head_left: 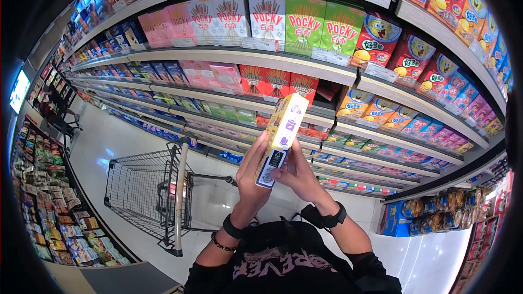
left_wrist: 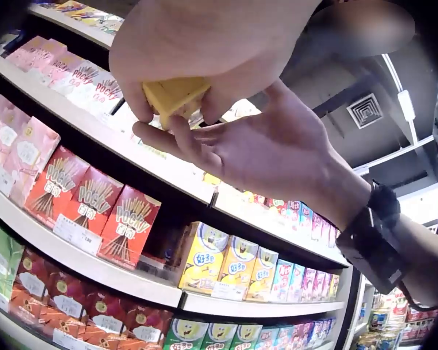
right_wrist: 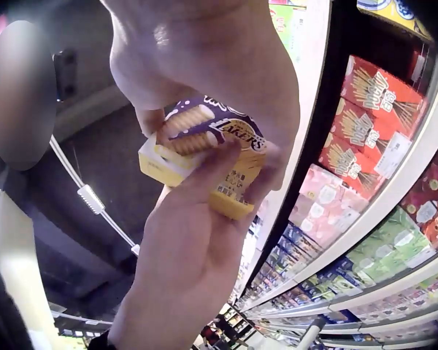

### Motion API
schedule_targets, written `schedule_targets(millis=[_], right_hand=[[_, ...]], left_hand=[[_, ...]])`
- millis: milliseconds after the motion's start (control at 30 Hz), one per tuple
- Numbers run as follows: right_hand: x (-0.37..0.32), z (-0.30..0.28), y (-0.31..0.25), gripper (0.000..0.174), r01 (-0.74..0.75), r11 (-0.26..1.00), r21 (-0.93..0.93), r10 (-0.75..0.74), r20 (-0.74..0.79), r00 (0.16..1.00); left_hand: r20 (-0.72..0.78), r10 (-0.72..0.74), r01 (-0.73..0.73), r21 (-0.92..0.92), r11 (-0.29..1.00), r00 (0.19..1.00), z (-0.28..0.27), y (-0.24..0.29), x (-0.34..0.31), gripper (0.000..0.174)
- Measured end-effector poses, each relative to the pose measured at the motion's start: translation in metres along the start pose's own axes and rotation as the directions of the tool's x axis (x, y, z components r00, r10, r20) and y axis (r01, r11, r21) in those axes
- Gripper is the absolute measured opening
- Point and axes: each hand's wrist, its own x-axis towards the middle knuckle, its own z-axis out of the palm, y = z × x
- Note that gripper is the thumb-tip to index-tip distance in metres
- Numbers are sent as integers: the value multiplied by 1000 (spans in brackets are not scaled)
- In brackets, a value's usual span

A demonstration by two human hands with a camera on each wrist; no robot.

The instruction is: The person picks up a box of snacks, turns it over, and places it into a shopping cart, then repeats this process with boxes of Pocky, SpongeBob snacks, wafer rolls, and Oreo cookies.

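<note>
Pinching yellow-purple box [head_left: 284, 126] betw. L grip [head_left: 251, 169] & R grip [head_left: 303, 178], w/ R thumb on narrow printed side nr lower end. Holding it tilted, in front of, apart from shelves [head_left: 316, 68] w/ red Pocky boxes [head_left: 277, 83]; orange boxes [head_left: 377, 112] to R. Wearing black lettered top [head_left: 278, 264]. Farther L, on floor [head_left: 95, 130]: shopping cart [head_left: 180, 196].

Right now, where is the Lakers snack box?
In the head view, the Lakers snack box is just right of centre, in the grip of the left hand and right hand, partly covering a shelved red Pocky box.
</note>
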Motion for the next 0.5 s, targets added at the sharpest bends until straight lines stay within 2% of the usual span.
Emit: schedule_targets(millis=[33, 167, 233, 267, 367, 467, 500], right_hand=[[1, 5, 2, 101, -8, 999, 41, 9, -7, 1000], [3, 25, 2, 89, 7, 999, 42, -5, -26, 1000], [1, 30, 7, 73, -89, 993, 80, 92, -29, 995], [0, 31, 15, 73, -91, 993, 76, 93, -28, 995], [-3, 40, 34, 56, -113, 934, 340, 146, -73, 987], [3, 52, 35, 59, -81, 905, 418, 156, -148, 977], [4, 58, 36, 59, -89, 914, 397, 168, -170, 971]], left_hand=[[27, -39, 41, -78, 996, 999, -6, 1, -1, 59], [10, -79, 80, -66, 995, 997, -27, 7, 2, 57], [161, 90, -113, 142, 983, 983, -45, -1, -3, 73], [157, 90, -112, 140, 984, 984, -52, -1, -4, 73], [169, 51, -58, 38, 998, 984, -74, 2, -7, 75], [101, 54, -45, -81, 996, 993, -90, -4, -13, 85], [136, -29, 45, -114, 992, 990, -96, -7, -17, 94]])
